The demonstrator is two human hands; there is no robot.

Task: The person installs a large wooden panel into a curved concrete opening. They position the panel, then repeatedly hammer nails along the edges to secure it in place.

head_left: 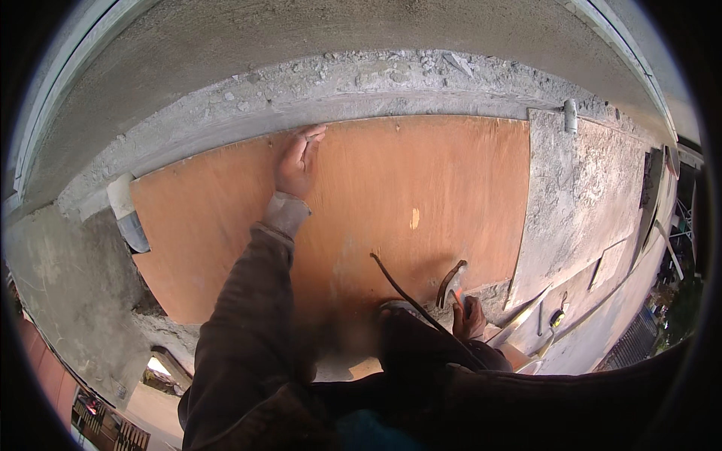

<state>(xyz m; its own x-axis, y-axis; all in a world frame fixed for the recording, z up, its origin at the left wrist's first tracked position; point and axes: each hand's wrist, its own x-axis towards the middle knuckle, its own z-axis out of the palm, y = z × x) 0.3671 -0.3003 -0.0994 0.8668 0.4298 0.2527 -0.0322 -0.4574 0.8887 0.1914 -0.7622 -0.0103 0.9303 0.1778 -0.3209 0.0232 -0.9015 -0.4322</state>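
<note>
A reddish-brown plywood sheet (451,180) lies in front of me, its far edge along a rough concrete ledge. My left hand (298,164) reaches to that far edge, a little left of the sheet's middle. Its fingers are drawn together at the edge; what they hold, if anything, is too small to make out. At the near right, my right hand (469,319) is closed around the handle of a claw hammer (453,286). The metal head is just above the sheet's near edge, and part of the handle is orange.
A grey, cement-stained board (575,199) adjoins the plywood at right, with a short pipe (570,116) beyond. A pale pipe (126,210) stands in the notch at left. Loose rubble (323,68) lines the ledge. A yellow tape measure (557,318) lies at right; a dark cable (398,287) crosses near my leg.
</note>
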